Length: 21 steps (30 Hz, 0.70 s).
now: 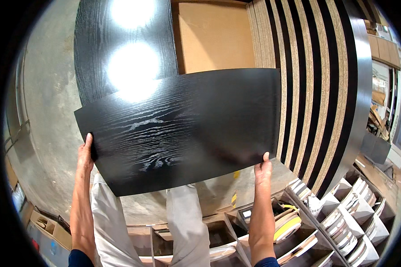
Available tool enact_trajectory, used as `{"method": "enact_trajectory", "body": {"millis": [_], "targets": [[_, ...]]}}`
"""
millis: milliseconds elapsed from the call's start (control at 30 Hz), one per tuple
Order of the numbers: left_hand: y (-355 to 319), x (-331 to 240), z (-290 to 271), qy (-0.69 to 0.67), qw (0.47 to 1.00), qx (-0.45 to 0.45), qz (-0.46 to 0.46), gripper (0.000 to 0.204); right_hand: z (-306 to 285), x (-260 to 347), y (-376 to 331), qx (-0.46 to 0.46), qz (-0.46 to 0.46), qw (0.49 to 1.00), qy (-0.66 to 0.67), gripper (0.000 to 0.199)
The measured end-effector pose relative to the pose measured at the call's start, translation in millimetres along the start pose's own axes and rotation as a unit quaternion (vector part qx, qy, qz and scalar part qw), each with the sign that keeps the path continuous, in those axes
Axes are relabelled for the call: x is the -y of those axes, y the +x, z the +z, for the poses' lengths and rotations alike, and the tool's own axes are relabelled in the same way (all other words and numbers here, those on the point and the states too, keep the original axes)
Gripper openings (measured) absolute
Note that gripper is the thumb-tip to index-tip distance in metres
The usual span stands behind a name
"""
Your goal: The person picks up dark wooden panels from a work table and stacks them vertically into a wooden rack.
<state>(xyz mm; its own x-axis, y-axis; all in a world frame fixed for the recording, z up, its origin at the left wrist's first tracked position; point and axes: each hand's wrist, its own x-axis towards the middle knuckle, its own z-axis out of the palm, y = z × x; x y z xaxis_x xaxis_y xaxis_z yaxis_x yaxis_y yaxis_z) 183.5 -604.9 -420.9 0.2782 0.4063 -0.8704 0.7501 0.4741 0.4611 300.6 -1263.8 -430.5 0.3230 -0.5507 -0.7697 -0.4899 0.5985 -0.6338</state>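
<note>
A black wood-grain panel (178, 133) spans the space between my two hands, above my legs. My left hand (86, 151) grips its left edge, thumb on top and fingers hidden underneath. At the near right corner, my right hand (263, 167) holds the edge in the same way, with the thumb showing. Beyond it lies another black wood-grain panel (124, 49), shiny under two bright light reflections. The held panel overlaps its near end in view; whether they touch I cannot tell.
Right of the held panel stand several boards (316, 89) on edge, black faces alternating with raw chipboard. A tan board (216, 38) lies at the far middle. Divided bins (338, 213) with rolls of edge banding fill the near right. A cardboard box (53, 229) sits near left.
</note>
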Motion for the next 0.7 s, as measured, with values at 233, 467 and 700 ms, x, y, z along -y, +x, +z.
{"method": "enact_trajectory", "body": {"millis": [233, 467, 700], "targets": [[-2.7, 2.2, 7.3, -0.014, 1.0, 0.01, 0.002, 0.07, -9.1, 5.7, 8.1, 0.023, -0.004, 1.0, -0.007, 0.034], [-19.3, -14.7, -3.7, 0.038, 0.997, -0.06, 0.014, 0.065, 13.1, -32.3, -23.8, 0.027, 0.013, 0.999, -0.03, 0.05], [-15.8, -21.8, 14.1, 0.022, 0.999, -0.028, -0.014, 0.067, 39.4, -168.4, -204.5, 0.143, 0.234, 0.961, 0.036, 0.054]]}}
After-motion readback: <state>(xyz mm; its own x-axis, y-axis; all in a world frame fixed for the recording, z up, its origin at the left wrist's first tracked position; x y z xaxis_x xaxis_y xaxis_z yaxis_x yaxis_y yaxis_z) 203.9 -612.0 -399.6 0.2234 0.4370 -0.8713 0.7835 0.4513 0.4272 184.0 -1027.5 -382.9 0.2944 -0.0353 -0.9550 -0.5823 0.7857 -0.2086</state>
